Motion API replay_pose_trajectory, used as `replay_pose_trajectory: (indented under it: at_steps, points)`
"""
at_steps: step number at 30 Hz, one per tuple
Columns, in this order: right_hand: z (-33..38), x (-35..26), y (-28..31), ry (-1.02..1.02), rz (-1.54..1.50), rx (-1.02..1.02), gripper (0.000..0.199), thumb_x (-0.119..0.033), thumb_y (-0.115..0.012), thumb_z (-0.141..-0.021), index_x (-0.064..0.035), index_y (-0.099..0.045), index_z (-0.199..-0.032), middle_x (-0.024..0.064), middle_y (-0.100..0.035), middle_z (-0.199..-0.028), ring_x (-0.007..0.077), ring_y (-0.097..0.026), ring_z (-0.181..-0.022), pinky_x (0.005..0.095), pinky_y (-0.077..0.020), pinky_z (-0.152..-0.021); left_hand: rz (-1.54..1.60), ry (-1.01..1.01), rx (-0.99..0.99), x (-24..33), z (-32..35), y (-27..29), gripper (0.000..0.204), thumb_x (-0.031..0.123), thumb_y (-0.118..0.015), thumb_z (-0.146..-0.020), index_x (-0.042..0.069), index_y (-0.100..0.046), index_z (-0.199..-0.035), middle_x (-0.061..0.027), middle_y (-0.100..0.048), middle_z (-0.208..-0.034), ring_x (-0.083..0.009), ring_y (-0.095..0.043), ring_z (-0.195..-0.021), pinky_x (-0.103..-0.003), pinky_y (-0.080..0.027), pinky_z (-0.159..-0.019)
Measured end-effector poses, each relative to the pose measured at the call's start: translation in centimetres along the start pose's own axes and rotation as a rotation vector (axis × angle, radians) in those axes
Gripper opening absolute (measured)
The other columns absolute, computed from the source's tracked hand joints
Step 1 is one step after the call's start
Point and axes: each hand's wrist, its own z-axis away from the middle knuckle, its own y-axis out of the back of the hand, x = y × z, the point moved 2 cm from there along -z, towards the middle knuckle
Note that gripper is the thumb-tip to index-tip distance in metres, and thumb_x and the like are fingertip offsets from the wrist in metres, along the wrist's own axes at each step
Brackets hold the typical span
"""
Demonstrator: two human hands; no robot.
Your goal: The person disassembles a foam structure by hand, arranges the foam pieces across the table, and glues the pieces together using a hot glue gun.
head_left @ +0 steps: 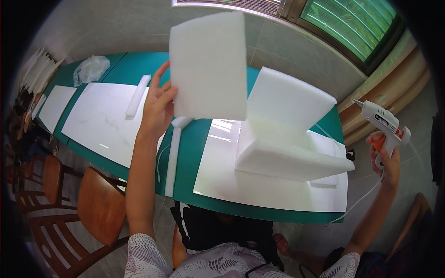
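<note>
Left hand (160, 104) grips a foam panel (208, 67) upright by its left edge, above a green table (186, 157); right hand (389, 162) has fingers wrapped round a glue gun (382, 118), right of a foam frame (289, 160)

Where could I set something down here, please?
Free: the middle white board left of its foam strip, and the near side of the right white board, in front of the foam panels, which crowd its middle.
</note>
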Motion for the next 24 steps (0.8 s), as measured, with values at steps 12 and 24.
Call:
replay_pose_trajectory:
  at_steps: [12,24]
  points:
    - [-9.5,3.3,-5.9,-0.347,0.162,-0.418,0.040,-0.029,-0.072,-0.084,-0.0024,-0.057,-0.110,0.0078,-0.063,-0.087,0.0073,-0.051,-0.056,0.0216,-0.0372,-0.043,0.510,0.263,-0.037,-6.6,-1.2,0.7,0.050,0.007,-0.039,-0.089,0.002,-0.031,-0.139,-0.0154,-0.053,-0.124,-0.0215,-0.058,-0.112,-0.034,-0.048,-0.096]
    - [-12.2,6.5,-16.6,-0.255,0.509,-0.734,0.031,-0.032,-0.064,-0.091,-0.0072,-0.065,-0.110,0.0142,-0.066,-0.101,0.0254,-0.061,-0.090,0.0364,-0.0459,-0.080,0.422,0.399,0.029,-7.2,-0.3,0.4,0.049,0.007,-0.040,-0.086,-0.001,-0.037,-0.134,-0.0151,-0.052,-0.126,-0.0220,-0.053,-0.117,-0.036,-0.044,-0.100]
